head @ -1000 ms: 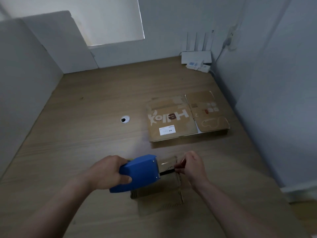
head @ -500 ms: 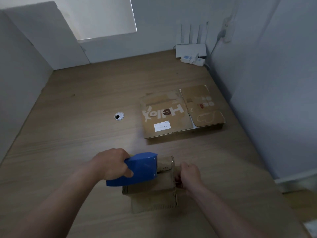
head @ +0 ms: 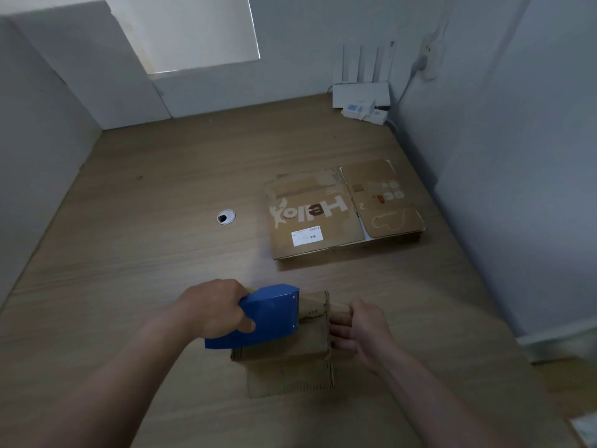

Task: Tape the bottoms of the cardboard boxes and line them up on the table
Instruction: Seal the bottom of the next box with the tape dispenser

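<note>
Office-like cubicle: wooden desk between partitions, router.

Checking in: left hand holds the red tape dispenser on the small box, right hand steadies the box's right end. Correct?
Not quite: the tape dispenser is blue, not red, as the head view shows. The rest stands: the left hand grips it on top of the small box, and the right hand holds the box's right end.
</note>
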Demonstrator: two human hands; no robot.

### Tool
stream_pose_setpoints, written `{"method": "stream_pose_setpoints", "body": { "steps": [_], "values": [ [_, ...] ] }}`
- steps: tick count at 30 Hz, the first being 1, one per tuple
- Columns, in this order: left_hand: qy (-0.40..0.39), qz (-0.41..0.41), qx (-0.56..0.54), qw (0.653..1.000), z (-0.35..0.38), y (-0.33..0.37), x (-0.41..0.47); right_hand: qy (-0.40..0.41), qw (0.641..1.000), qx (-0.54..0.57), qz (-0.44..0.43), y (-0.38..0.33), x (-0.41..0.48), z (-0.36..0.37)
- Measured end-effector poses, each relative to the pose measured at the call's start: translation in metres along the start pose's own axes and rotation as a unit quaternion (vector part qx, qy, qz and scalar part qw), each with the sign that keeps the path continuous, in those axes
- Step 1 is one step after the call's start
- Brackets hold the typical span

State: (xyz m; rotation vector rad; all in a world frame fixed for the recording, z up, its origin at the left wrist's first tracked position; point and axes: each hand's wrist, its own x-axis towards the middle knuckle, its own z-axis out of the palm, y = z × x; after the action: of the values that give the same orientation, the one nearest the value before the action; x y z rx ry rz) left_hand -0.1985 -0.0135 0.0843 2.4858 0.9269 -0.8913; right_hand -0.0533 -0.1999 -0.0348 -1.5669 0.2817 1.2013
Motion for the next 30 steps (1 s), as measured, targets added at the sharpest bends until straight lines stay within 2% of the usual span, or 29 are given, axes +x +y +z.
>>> {"method": "stream_pose_setpoints", "body": {
  "steps": [7,12,17,23,30],
  "values": [
    [-0.001,0.01,-0.001,1.0,0.001,-0.005,-0.001,0.004,1.0,-0.002,0.008,0.005,-0.004,-0.003],
    [0.0,0.012,0.023,1.0,0.002,-0.009,-0.002,0.041,0.998,0.043,0.033,0.026,-0.005,0.006],
    [-0.002,0.019,0.021,1.0,0.003,-0.006,-0.002,0.043,0.995,0.085,0.034,0.027,-0.01,0.006],
    [0.011,0.017,0.023,1.0,0.003,-0.005,-0.003,0.046,0.996,0.072,-0.031,0.017,-0.027,0.003],
    [0.01,0.021,0.015,1.0,0.006,-0.006,-0.004,0.116,0.989,0.024,-0.092,0.043,-0.025,0.013]
  ]
}}
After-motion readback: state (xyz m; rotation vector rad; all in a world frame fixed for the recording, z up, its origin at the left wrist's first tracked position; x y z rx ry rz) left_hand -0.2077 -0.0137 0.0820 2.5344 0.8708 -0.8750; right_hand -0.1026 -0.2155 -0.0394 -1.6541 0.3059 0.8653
